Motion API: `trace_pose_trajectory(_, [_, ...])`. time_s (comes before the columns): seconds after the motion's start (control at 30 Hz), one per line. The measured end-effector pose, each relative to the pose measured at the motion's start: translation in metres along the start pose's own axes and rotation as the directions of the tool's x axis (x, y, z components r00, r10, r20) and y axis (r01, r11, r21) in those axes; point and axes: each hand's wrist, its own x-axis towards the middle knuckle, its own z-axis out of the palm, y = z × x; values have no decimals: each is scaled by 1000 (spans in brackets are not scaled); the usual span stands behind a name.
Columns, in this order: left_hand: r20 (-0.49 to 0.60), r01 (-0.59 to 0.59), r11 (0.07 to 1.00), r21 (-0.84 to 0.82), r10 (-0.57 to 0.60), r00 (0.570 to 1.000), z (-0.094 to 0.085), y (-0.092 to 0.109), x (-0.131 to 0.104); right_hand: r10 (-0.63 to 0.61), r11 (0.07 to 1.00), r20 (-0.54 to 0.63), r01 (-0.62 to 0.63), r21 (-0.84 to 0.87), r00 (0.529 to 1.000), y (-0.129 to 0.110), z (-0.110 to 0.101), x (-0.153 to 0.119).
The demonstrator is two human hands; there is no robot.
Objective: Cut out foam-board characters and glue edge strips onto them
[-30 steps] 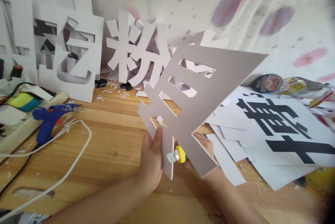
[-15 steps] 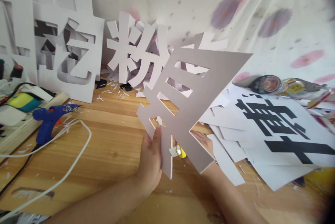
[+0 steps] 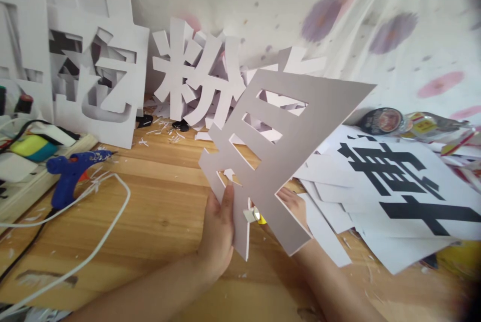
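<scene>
A white foam board letter, cut with slots and a notch at the bottom, is held up tilted above the table. My left hand pinches its lower left part, thumb on the near face. Partly hidden behind the board is my right hand, closed around a yellow-handled cutter, whose metal tip shows in the bottom notch. A small whitish scrap is at that tip. Most of the right fingers and the handle are out of sight.
A blue glue gun with a white cable lies left. White cut-out characters and stencil boards stand behind. At right are loose paper sheets, a printed black character sheet and a bottle.
The board letter has shifted slightly to the right and down, turning a little. The cutter tip has moved slightly higher in the notch. My left hand keeps its hold.
</scene>
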Motion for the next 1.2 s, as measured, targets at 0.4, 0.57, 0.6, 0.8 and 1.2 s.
trace_pose_trajectory(0.4, [35,6,999,50,-8,999,-1,-3,0,-20,1000,-83,21,11,996,0,-1,3])
trace_pose_trajectory(0.57, [6,19,999,49,-20,1000,0,-2,-1,-23,1000,-81,23,2,996,0,-4,5])
trace_pose_trajectory(0.6, [5,21,999,47,-21,1000,-1,-3,-1,-32,999,-82,32,-4,996,-1,-4,5])
trace_pose_trajectory(0.8, [1,44,999,25,-44,999,-3,-5,0,-39,999,-94,40,5,995,1,-2,6])
trace_pose_trajectory(1.2, [16,39,999,34,-40,999,-5,-5,0,-63,998,-87,63,-2,994,0,-4,6])
